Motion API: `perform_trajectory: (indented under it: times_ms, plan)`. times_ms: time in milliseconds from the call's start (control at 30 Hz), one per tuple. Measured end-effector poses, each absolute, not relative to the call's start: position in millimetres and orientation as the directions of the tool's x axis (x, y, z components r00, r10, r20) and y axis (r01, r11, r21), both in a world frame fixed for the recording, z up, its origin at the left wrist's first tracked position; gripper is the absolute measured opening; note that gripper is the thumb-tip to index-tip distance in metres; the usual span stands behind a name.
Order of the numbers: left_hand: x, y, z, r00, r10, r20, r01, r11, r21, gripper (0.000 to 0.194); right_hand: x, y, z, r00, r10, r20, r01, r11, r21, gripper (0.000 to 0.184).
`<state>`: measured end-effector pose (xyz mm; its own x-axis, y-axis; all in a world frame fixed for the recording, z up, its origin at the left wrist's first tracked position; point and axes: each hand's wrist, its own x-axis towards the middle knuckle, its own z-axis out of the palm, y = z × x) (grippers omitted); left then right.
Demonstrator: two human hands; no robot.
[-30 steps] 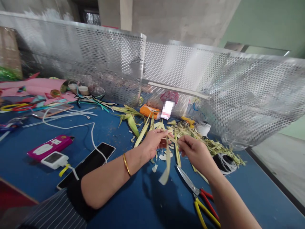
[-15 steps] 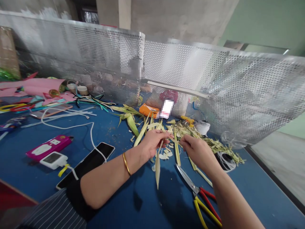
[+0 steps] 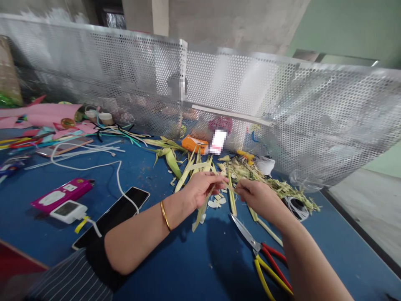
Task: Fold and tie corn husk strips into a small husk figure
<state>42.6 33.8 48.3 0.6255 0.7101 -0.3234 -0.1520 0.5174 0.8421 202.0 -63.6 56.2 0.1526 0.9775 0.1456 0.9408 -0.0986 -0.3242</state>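
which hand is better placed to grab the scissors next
Probably the right hand: the scissors lie nearer to it, beside its forearm. The left hand is farther off. Both hands pinch a pale strip, though.

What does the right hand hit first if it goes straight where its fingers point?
Probably the left hand: its fingertips lie just ahead of the right hand, the pale strip spanning the gap. Depth is unclear; it might pass slightly under.
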Motion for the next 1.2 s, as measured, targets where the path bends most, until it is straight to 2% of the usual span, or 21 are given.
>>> perform_trajectory:
  times_ms: [67,200,267,367,467,667,767,867,1000,1133,1200]
  plan:
    - [43,33,46,0.630,0.712,-0.310,-0.148,0.502,0.852,0.005,203,-64,56,0.160,0.973,0.168,0.937,-0.096,-0.336,0.019]
    - [44,31,42,0.692,0.662,-0.289,-0.106,0.488,0.866,0.004,204,-61,53,0.221,0.883,0.414,0.895,-0.015,-0.446,0.018]
    - [44,28,42,0.730,0.620,-0.288,-0.073,0.490,0.869,0.005,203,-57,49,0.216,0.860,0.462,0.851,0.066,-0.521,0.023]
    - [43,26,42,0.739,0.599,-0.309,-0.043,0.500,0.865,0.009,202,-49,43,0.129,0.926,0.354,0.735,0.150,-0.661,0.026]
    - [43,26,43,0.729,0.602,-0.327,-0.037,0.512,0.858,0.012,203,-47,41,0.099,0.957,0.271,0.664,0.139,-0.735,0.026]
    - [45,32,40,0.703,0.610,-0.366,-0.040,0.548,0.836,0.014,203,-51,43,0.230,0.908,0.349,0.762,0.055,-0.645,0.022]
    - [45,33,37,0.713,0.602,-0.359,-0.034,0.541,0.840,0.012,202,-52,44,0.232,0.910,0.345,0.780,0.038,-0.624,0.021]
    - [45,30,37,0.720,0.606,-0.338,-0.023,0.507,0.862,0.009,200,-50,46,0.212,0.923,0.321,0.758,0.052,-0.650,0.029]
    - [47,19,40,0.738,0.584,-0.337,0.054,0.448,0.893,0.007,194,-47,44,0.252,0.944,0.213,0.616,0.013,-0.788,0.045]
    - [51,8,35,0.771,0.525,-0.361,0.152,0.398,0.905,0.011,182,-46,40,0.305,0.948,0.096,0.328,-0.009,-0.945,0.037]
    - [52,7,32,0.769,0.504,-0.393,0.179,0.420,0.890,0.014,175,-48,40,0.411,0.896,0.167,0.271,0.055,-0.961,0.031]
